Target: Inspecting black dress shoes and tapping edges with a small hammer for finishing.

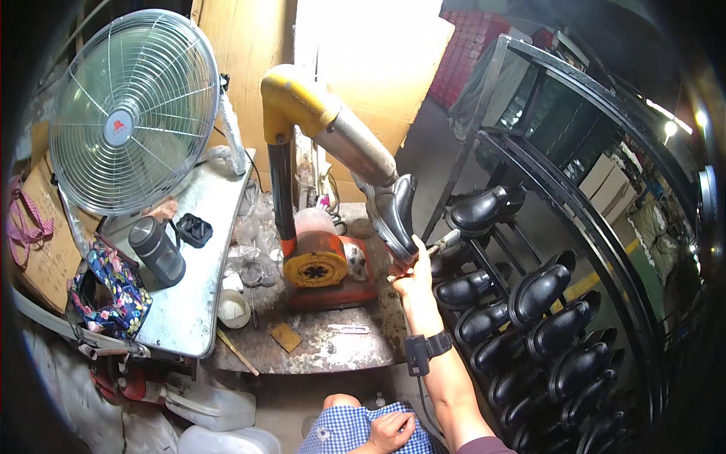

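One black shoe (392,216), just right of centre frame, pinched at its lower end by my right hand (409,274), other end up by the mouth of the yellow-and-metal pipe (355,142). My left hand (391,431)'s curled on blue checked cloth (330,433), bottom centre. Loads more black shoes (538,291) rack up frame right.

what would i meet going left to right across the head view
pink strap, floral bag, round white container, round yellow fitting, black shoe held in the right hand, racked black shoes
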The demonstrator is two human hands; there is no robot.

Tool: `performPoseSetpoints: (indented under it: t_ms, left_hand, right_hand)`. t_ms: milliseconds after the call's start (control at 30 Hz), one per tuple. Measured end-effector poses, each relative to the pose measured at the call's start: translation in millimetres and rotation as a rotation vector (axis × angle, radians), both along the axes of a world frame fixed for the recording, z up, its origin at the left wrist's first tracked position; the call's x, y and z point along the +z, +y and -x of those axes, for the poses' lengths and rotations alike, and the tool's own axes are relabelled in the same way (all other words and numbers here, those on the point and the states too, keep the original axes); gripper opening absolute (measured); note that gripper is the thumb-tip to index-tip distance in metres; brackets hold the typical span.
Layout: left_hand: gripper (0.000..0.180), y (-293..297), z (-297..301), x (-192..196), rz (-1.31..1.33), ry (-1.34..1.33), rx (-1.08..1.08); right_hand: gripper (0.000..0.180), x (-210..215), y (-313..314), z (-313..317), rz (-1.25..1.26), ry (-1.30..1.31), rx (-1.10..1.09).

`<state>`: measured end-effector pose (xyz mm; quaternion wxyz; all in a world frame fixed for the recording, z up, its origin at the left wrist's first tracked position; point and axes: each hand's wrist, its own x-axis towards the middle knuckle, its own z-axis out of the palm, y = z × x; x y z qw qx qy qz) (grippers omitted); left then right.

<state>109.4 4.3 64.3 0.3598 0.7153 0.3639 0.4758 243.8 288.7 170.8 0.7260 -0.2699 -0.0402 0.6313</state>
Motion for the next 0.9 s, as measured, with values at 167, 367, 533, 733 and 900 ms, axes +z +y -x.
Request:
performPoseSetpoints:
  t_ms: [167, 367, 533, 733, 900]
  left_hand:
    - [0.004, 2, -1, 2, 0.011, -0.008, 0.005]
    - [0.002, 0, -2, 4, 0.035, -0.021, 0.004]
    - [0.002, -5, -5, -4, -0.023, -0.025, 0.024]
    - [0.002, -4, -4, -6, 0.004, -0.013, 0.054]
    - [0.002, -6, -6, -8, 0.022, -0.012, 0.038]
  right_hand:
    - [0.025, 6, 8, -5, -0.005, -0.014, -0.021]
    - [0.025, 17, 10, -6, 0.011, -0.016, -0.039]
    - [0.023, 22, 3, -8, 0.049, -0.059, -0.067]
    - [0.018, 3, -25, -1, 0.137, -0.262, -0.101]
    - [0.046, -26, -40, -5, -0.152, -0.944, -0.540]
